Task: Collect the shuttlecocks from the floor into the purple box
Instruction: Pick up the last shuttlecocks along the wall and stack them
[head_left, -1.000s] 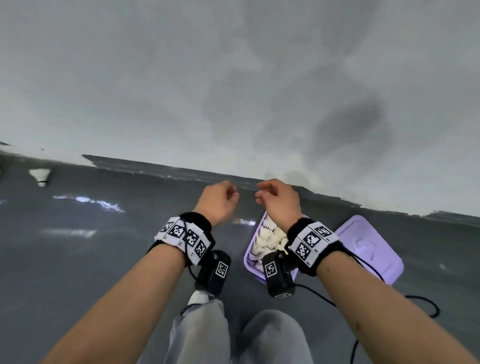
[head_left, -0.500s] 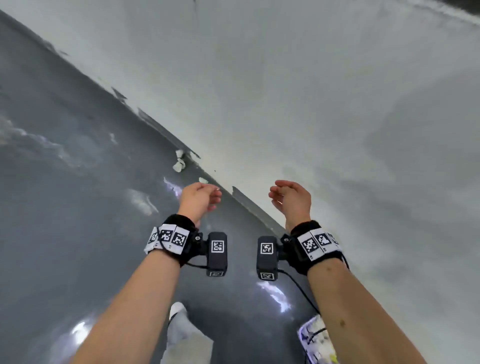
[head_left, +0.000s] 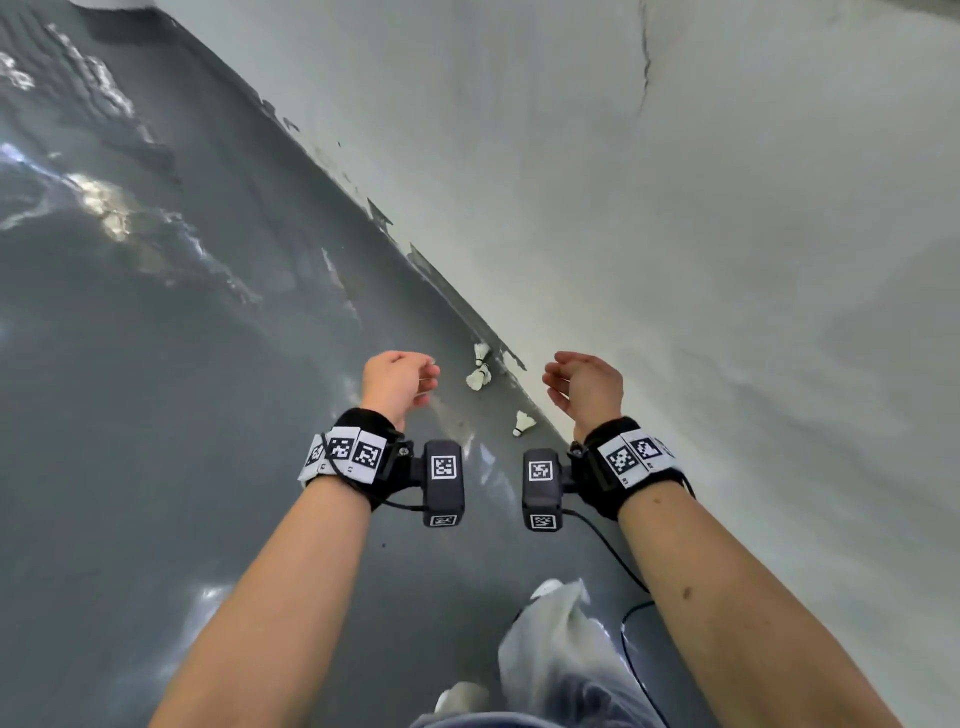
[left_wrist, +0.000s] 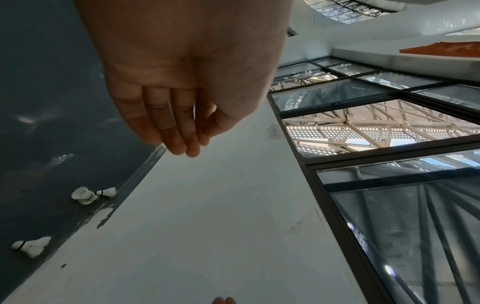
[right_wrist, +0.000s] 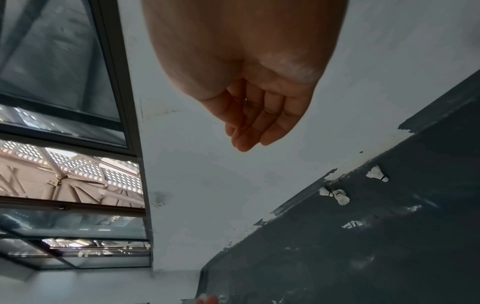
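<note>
In the middle of the head view, where the dark floor (head_left: 156, 415) meets the pale wall (head_left: 727, 260), three white shuttlecocks lie close to the wall's foot. Two of them touch at their round tips: one shuttlecock (head_left: 482, 353) sits right at the wall, and a second shuttlecock (head_left: 478, 378) points out onto the floor. A third shuttlecock (head_left: 523, 423) lies alone a bit lower in the frame, near the same edge. They look like they rolled or were hit there and stopped at the wall.

The left hand (head_left: 397, 382) and the right hand (head_left: 584, 387) are both held up in the air, one on each side of the shuttlecocks in the picture. Neither hand holds anything. The left fingers (left_wrist: 179, 131) lie close together, loosely bent, with the thumb near them. The right fingers (right_wrist: 249, 131) are the same, soft and a little curled. I think the hands are held like this because they are free and ready to pick up.

The shuttlecocks are well apart from the fingers, down on the floor while the hands are high. In the left wrist view they sit at the lower left, far below the fingertips. In the right wrist view they sit at the right, lower than the fingertips.

The purple box is not in any of these pictures. A trouser leg (head_left: 561, 654) and a shoe (head_left: 462, 696) show at the bottom, so the person seems to be stepping toward the wall. Bending down looks like the next need.
</note>
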